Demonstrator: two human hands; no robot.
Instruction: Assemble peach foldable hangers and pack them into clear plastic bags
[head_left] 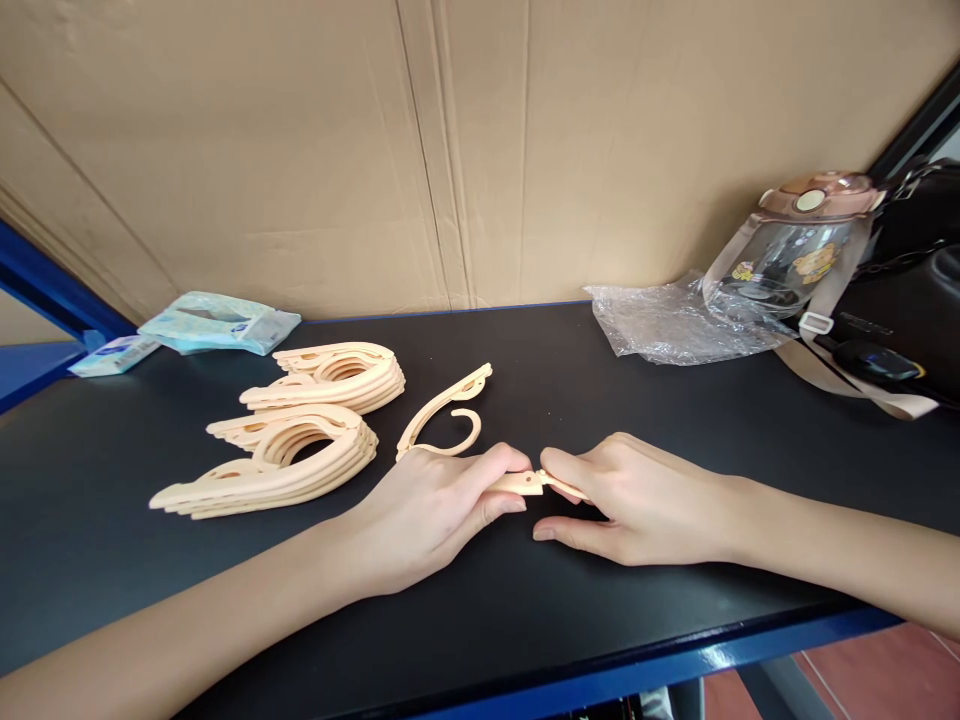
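Observation:
My left hand [439, 510] is closed, thumb and fingers pinching a flat cream plastic hanger arm [523, 484]. Beyond the knuckles shows a folding clothes hanger [435, 408] with a curved arm and a hook; the hand hides whether this joins the pinched arm. From the right, my right hand [637, 500] grips a thin cream strip [564, 488] between its fingers, its thumb held lower and apart. The strip meets the tip of the hanger arm. Left of my hands lie two stacks of folded cream hangers, a front stack [262, 485] and a back stack [337, 385].
On the black tabletop [442, 640], tissue packs [221, 322] lie at the back left. A crumpled clear plastic bag [667, 320], a strapped drink bottle [787, 250] and a black bag [919, 310] occupy the back right. Cardboard [300, 150] stands behind.

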